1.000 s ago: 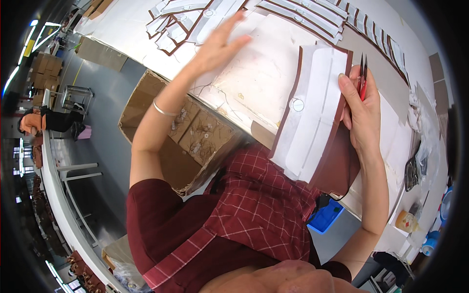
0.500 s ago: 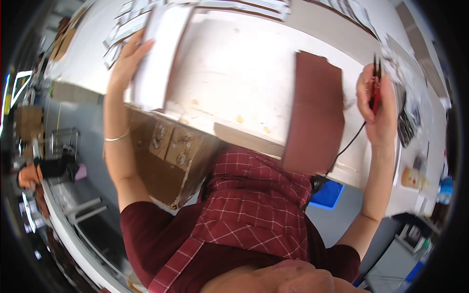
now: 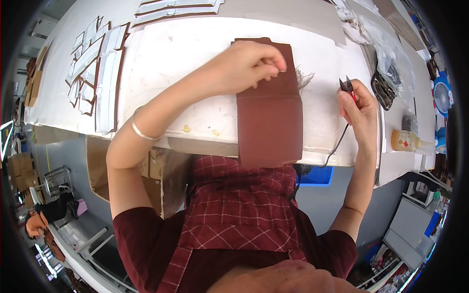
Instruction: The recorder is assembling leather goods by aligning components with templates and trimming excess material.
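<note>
A flat brown leather-like panel (image 3: 269, 124) lies on the white table and overhangs its near edge, close to my apron. My left hand (image 3: 261, 66) is over the panel's far half, its fingers loosely bent and slightly blurred. I see nothing held in it. My right hand (image 3: 359, 105) grips a pair of thread snips (image 3: 350, 89) with red handles and dark blades pointing away from me. A dark cord (image 3: 338, 146) runs down from near that hand. Beside the panel's right edge lies a tuft of loose threads (image 3: 305, 79).
White, brown-edged pieces (image 3: 108, 80) lie at the left, with more stacked pieces (image 3: 176, 10) at the far side. An amber bottle (image 3: 404, 140), clear plastic wrap (image 3: 388, 61) and a black object (image 3: 383, 90) sit at the right. An open carton (image 3: 173, 183) stands below the table edge.
The white piece under my left hand now lies at the left, let go. That hand has moved right, over the brown panel. My right hand still holds the snips.
</note>
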### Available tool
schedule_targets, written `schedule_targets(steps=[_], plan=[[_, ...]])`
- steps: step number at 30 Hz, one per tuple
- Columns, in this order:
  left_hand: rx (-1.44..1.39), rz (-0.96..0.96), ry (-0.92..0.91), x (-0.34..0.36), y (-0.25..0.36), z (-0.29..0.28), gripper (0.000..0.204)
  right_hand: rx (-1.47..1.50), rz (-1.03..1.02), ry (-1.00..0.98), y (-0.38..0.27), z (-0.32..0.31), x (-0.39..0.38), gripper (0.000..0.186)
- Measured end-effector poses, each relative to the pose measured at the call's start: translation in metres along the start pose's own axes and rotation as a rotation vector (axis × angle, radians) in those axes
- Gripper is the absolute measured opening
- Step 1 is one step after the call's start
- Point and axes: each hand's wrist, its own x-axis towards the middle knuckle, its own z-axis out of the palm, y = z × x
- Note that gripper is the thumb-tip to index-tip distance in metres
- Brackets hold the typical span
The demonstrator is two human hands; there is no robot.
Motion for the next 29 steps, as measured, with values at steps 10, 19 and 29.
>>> schedule_targets(steps=[10,19,29], plan=[[-0.084,-0.051,0.019,0.026,0.002,0.019,0.015,-0.258,-0.034,-0.138,-0.005,0.025,0.029,0.015],[-0.344,-0.025,0.014,0.028,-0.013,0.011,0.014,-0.319,-0.111,-0.408,-0.003,0.031,0.069,0.015],[0.251,0.043,-0.191,0.024,-0.001,0.018,0.035,-0.291,-0.168,-0.371,-0.005,0.029,0.063,0.020]])
